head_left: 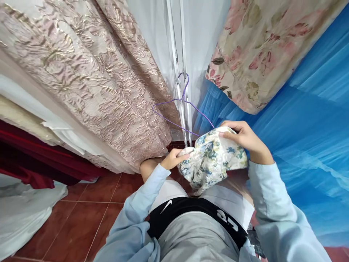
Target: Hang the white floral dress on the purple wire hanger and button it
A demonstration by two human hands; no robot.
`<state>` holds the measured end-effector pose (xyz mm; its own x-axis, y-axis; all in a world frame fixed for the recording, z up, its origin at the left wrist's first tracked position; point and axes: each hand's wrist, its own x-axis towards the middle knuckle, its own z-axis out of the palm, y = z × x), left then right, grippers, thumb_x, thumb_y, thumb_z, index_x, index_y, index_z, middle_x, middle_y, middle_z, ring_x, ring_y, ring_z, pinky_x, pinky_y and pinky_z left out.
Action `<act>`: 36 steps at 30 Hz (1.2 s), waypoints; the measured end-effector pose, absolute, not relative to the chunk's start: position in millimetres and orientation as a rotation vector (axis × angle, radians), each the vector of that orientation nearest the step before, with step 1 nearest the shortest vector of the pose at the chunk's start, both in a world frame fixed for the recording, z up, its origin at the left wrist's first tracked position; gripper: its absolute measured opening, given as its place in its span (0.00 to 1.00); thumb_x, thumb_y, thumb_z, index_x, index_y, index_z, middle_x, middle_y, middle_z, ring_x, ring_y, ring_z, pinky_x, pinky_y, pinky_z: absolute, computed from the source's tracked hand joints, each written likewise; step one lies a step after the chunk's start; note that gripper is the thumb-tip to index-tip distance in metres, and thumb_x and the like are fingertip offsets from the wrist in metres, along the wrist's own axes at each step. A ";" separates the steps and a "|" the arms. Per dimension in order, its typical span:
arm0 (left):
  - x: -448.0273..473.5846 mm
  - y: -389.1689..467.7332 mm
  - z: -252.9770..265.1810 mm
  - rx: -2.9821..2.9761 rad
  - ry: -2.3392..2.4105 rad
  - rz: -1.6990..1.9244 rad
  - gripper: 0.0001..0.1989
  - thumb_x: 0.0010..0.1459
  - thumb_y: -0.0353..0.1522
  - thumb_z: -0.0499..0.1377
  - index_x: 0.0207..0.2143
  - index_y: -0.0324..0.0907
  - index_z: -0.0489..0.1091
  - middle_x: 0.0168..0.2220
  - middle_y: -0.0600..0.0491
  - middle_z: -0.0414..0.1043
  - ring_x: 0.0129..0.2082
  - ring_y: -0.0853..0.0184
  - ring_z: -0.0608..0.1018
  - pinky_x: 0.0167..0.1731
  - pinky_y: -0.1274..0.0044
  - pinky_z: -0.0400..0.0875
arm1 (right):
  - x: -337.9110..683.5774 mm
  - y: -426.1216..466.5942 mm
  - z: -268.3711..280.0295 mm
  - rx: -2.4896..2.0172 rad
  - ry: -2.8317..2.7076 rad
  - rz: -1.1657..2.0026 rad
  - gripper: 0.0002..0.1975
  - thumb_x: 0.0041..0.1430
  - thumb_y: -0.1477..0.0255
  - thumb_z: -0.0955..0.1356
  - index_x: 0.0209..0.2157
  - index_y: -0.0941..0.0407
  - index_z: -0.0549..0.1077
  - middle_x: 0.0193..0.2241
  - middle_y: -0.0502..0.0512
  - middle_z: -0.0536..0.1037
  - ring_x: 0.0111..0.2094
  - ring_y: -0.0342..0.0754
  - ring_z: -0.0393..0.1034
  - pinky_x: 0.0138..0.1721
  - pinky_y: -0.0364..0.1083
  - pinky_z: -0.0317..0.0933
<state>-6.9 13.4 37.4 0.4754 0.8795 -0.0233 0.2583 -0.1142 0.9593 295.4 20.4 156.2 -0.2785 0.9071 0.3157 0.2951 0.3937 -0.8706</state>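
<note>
A white cloth garment [208, 160] with blue, green and yellow flowers hangs bunched between my two hands above my lap. My left hand [174, 158] pinches its left edge, thumb on top. Gripping the upper right edge is my right hand [240, 136], with the thumb in front and the fingers behind the cloth. Just beyond the garment is a purple wire hanger [183, 99], its hook pointing away from me. The hanger's right end disappears behind the cloth near my right hand; whether my fingers touch it I cannot tell.
Pink embossed fabric [109, 72] hangs at the left, beside dark red cloth [35, 156]. On the right are a beige flowered cloth [253, 54] and blue tulle [308, 156]. White metal poles [174, 40] stand ahead. The floor is red tile [84, 218].
</note>
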 end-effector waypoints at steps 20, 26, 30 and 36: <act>-160.3 178.3 98.3 2.258 1.966 0.794 0.09 0.52 0.25 0.53 0.32 0.41 0.72 0.35 0.45 0.76 0.40 0.57 0.74 0.44 0.73 0.66 | 253.9 81.2 155.7 -1.022 -1.831 0.942 0.19 0.50 0.56 0.76 0.27 0.58 0.75 0.23 0.48 0.70 0.25 0.41 0.58 0.27 0.43 0.50; -122.7 233.1 134.0 2.126 1.884 1.264 0.13 0.52 0.21 0.53 0.37 0.38 0.73 0.40 0.44 0.77 0.45 0.57 0.74 0.52 0.70 0.64 | 250.4 78.8 155.2 -1.021 -1.826 0.964 0.21 0.52 0.54 0.75 0.26 0.58 0.72 0.23 0.48 0.68 0.26 0.41 0.58 0.27 0.42 0.50; -113.2 247.5 134.6 2.054 1.659 1.294 0.19 0.49 0.21 0.53 0.43 0.36 0.74 0.44 0.45 0.77 0.44 0.61 0.75 0.49 0.74 0.67 | 248.3 75.9 152.9 -0.996 -1.768 1.043 0.22 0.51 0.52 0.75 0.26 0.57 0.71 0.24 0.48 0.68 0.26 0.42 0.59 0.28 0.42 0.51; -129.7 238.0 109.6 1.909 1.960 0.954 0.08 0.50 0.21 0.53 0.29 0.37 0.70 0.32 0.46 0.75 0.37 0.60 0.74 0.46 0.71 0.66 | 242.5 83.1 148.4 -0.989 -1.819 0.949 0.21 0.52 0.54 0.75 0.25 0.57 0.70 0.24 0.48 0.67 0.28 0.42 0.58 0.29 0.43 0.50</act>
<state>-129.7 238.0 109.6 -0.1151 0.9577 0.2636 0.7983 -0.0688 0.5984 242.5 83.1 148.4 -0.3386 0.8887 0.3091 0.2549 0.4028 -0.8791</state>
